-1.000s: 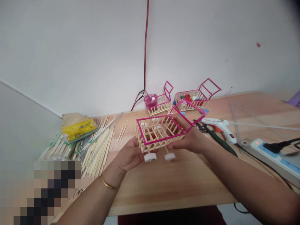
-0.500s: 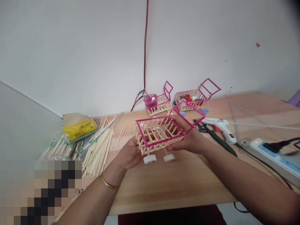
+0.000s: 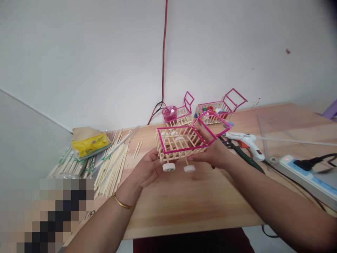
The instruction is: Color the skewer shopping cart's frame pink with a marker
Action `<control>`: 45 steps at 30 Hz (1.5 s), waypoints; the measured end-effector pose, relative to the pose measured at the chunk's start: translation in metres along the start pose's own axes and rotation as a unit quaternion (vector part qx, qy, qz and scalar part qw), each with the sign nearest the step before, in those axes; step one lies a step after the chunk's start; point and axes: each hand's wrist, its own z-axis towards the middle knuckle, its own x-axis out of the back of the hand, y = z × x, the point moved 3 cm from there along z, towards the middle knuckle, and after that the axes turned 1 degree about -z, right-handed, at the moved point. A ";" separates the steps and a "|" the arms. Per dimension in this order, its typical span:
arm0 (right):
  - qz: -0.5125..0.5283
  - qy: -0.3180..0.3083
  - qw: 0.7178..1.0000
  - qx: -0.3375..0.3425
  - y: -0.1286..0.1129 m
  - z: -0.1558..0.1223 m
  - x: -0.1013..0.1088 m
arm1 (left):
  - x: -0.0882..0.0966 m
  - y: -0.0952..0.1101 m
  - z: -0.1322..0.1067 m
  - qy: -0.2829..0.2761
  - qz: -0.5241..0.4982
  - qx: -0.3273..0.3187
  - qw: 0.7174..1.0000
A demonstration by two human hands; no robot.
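Observation:
Between my hands is a miniature shopping cart [image 3: 181, 151] built of pale wooden sticks, with a pink-painted top rim and handle frame and white round wheels. It is held up above the wooden table [image 3: 200, 203]. My left hand [image 3: 150, 167] grips its front end from the left and below; some of those fingers are hidden behind the cart. My right hand [image 3: 213, 153] is closed on the rear end, below the pink handle, with the thumb along the near side. Beyond it stand a smaller stick cart [image 3: 184, 117] and another pink-rimmed cart [image 3: 214, 110] holding colourful items.
Loose wooden sticks [image 3: 112, 172] and a yellow packet [image 3: 91, 144] lie at the left. A pink paint cup [image 3: 170, 113] stands by the wall. To the right are a glue gun [image 3: 249, 144], green-handled pliers [image 3: 244, 156] and a power strip [image 3: 308, 175] with cables.
My hands have raised the cart slightly and tilted it a little, so its near side and wheels sit higher in view. Both hands keep their hold.

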 end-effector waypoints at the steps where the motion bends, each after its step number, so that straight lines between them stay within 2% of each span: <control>1: -0.006 0.001 1.000 -0.003 0.001 0.001 0.000 | 0.004 0.002 0.002 0.015 0.005 -0.002 1.000; 3: -0.018 0.006 1.000 -0.008 0.001 0.002 0.000 | 0.017 0.006 0.006 0.077 0.019 -0.021 0.997; 6: -0.037 0.012 0.999 -0.033 0.003 0.003 -0.005 | 0.040 0.013 0.009 0.222 0.042 -0.072 0.972; 9: -0.032 -0.013 0.998 -0.052 0.003 0.002 -0.011 | 0.048 0.017 0.010 0.265 0.042 -0.105 0.958; 16: -0.078 -0.064 0.993 -0.057 0.012 0.000 -0.009 | 0.040 0.020 0.010 0.258 0.033 -0.153 0.953; 23: -0.078 -0.088 0.992 -0.043 0.017 0.000 -0.008 | 0.045 0.019 0.012 0.233 0.049 -0.174 0.956; 29: -0.078 -0.077 0.993 -0.048 0.015 0.000 -0.008 | 0.042 0.020 0.011 0.216 0.066 -0.162 0.961; 37: -0.076 -0.053 0.995 -0.023 0.012 0.002 -0.008 | 0.047 0.013 0.010 0.136 0.163 -0.126 0.969; 41: -0.082 -0.047 0.995 -0.015 0.010 0.002 -0.007 | 0.046 0.013 0.008 0.068 0.210 -0.101 0.970; 45: -0.088 -0.046 0.995 -0.009 0.011 0.002 -0.007 | 0.040 0.018 0.003 0.033 0.292 -0.070 0.953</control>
